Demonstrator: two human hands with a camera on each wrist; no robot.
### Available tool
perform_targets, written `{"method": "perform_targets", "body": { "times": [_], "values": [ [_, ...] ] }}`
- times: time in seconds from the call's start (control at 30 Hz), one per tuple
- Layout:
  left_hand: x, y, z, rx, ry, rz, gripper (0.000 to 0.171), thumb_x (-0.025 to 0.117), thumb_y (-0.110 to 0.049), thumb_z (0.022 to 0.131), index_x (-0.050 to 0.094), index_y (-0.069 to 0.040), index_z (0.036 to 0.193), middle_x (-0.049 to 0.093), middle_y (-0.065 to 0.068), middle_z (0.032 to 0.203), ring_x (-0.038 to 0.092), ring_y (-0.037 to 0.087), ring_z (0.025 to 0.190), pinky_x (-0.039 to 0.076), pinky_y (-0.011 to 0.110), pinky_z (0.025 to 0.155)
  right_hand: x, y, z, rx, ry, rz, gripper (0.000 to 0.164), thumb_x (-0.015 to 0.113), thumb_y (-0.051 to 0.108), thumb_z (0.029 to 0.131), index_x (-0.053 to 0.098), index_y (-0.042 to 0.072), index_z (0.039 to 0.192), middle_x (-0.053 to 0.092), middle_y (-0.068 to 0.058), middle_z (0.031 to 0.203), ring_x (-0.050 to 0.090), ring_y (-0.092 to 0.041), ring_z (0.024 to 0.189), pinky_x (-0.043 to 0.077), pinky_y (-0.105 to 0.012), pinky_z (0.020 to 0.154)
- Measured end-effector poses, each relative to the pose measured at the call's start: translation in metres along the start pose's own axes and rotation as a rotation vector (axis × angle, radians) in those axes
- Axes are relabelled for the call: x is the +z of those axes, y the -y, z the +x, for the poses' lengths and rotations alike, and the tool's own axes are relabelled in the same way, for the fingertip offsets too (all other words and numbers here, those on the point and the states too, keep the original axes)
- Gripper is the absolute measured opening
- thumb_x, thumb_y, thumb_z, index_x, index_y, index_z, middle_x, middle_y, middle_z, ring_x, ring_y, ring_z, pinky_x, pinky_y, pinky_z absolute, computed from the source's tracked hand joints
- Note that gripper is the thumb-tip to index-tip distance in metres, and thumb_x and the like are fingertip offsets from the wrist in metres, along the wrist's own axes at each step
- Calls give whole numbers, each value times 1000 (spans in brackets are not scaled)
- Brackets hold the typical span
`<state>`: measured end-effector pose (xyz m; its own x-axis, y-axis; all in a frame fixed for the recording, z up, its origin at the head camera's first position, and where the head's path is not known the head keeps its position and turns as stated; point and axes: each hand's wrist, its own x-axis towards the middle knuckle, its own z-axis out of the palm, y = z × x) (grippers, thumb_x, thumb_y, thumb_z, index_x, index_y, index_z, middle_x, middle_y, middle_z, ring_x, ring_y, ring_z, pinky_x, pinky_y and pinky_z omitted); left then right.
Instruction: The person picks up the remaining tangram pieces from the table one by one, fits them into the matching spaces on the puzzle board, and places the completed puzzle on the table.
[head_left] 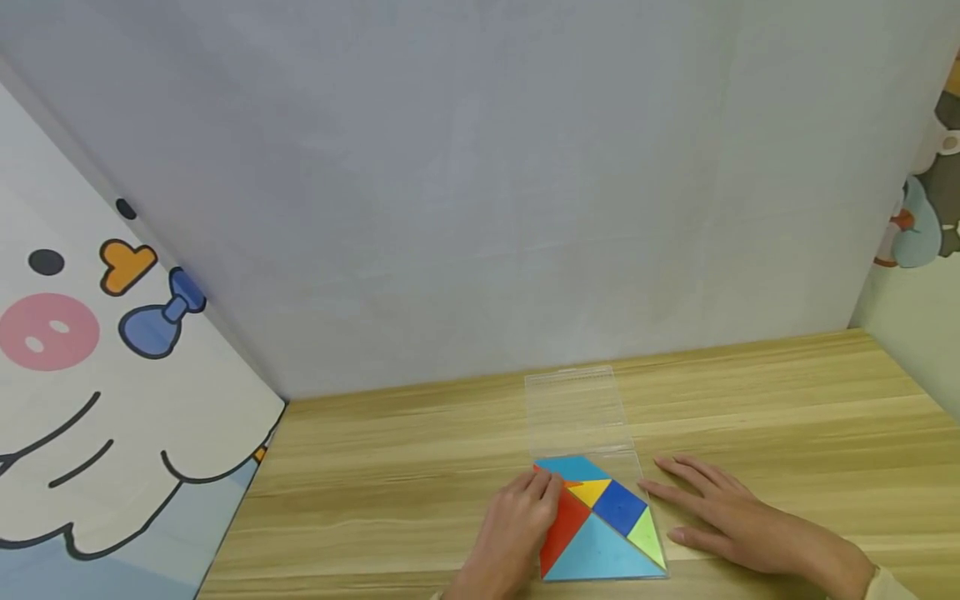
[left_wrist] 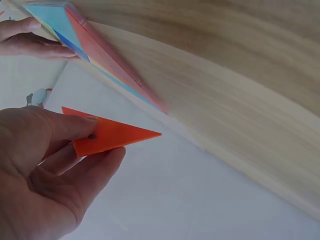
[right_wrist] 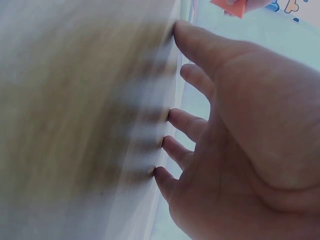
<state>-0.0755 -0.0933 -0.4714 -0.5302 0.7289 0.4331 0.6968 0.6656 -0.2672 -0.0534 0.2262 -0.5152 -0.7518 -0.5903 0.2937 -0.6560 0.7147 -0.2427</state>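
My left hand pinches an orange triangle tangram piece between thumb and fingers, above the left side of a clear plastic case. In the head view most of that piece is hidden behind the fingers. Inside the case lie a red triangle, a large light blue triangle, a dark blue square, a yellow triangle, a light green triangle and another light blue piece. My right hand rests, fingers spread, on the table just right of the case.
The case's transparent lid lies unfolded toward the back of the wooden table. A pale cloth wall rises behind the table's far edge. Cartoon-printed panels stand at the sides.
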Motion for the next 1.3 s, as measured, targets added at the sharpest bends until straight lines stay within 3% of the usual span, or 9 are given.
{"method": "perform_targets", "body": {
  "times": [0.1, 0.23, 0.4, 0.6, 0.8, 0.97, 1.13, 1.3],
  "values": [
    [3, 0, 4, 16, -15, 1, 32, 84, 5, 76, 74, -6, 104, 73, 1, 96, 70, 15, 90, 58, 24, 81, 1, -1, 0, -11, -8, 14, 58, 66, 35, 101, 46, 29, 155, 46, -11, 154, 38, -32, 137, 13, -21, 114],
    [5, -2, 10, 40, -22, 14, 27, 81, 4, 80, 77, -12, 102, 76, -3, 98, 71, 13, 94, 56, 23, 87, 2, -2, 0, -39, -39, 27, 59, 68, 33, 99, 47, 27, 155, 47, -13, 152, 35, -29, 138, -9, -8, 110],
    [9, -6, 14, 70, -42, 28, 20, 78, -2, 81, 77, -18, 94, 75, -10, 93, 66, 10, 90, 54, 20, 83, 3, -2, 0, -76, -77, 5, 62, 72, 31, 97, 48, 26, 154, 48, -12, 151, 32, -23, 141, -7, -10, 113],
    [11, -9, 17, 98, 24, -37, 20, 81, -4, 83, 80, -18, 97, 73, -8, 94, 64, 9, 92, 53, 18, 85, 4, -3, 0, -86, -87, -2, 62, 72, 31, 96, 49, 25, 153, 49, -12, 151, 32, -23, 141, -6, -11, 114],
    [14, -11, 17, 156, 45, -65, 11, 81, -8, 85, 77, -16, 90, 67, -7, 87, 58, 8, 87, 49, 16, 80, 6, -4, 0, -90, -86, -4, 62, 72, 31, 96, 50, 24, 153, 49, -12, 151, 32, -23, 141, -7, -11, 114],
    [15, -12, 14, 173, 92, -65, 16, 79, -4, 87, 77, -14, 99, 66, -3, 94, 60, 10, 93, 50, 19, 92, 4, -3, 1, -96, -97, -12, 62, 72, 32, 96, 50, 24, 153, 49, -13, 150, 33, -23, 140, -6, -12, 115],
    [13, -12, 13, 178, 158, -68, 19, 78, -7, 91, 75, -13, 108, 65, -2, 101, 61, 10, 98, 51, 19, 90, 4, -2, 2, -110, -113, -28, 62, 74, 33, 95, 51, 23, 152, 50, -13, 149, 33, -23, 140, -5, -13, 116],
    [16, -13, 12, 183, 134, -96, 26, 76, -8, 91, 73, -12, 117, 63, -2, 105, 59, 11, 101, 50, 19, 93, 3, -1, 3, -112, -116, -28, 62, 74, 32, 95, 51, 23, 152, 50, -13, 149, 32, -21, 140, -4, -13, 115]
  ]
}}
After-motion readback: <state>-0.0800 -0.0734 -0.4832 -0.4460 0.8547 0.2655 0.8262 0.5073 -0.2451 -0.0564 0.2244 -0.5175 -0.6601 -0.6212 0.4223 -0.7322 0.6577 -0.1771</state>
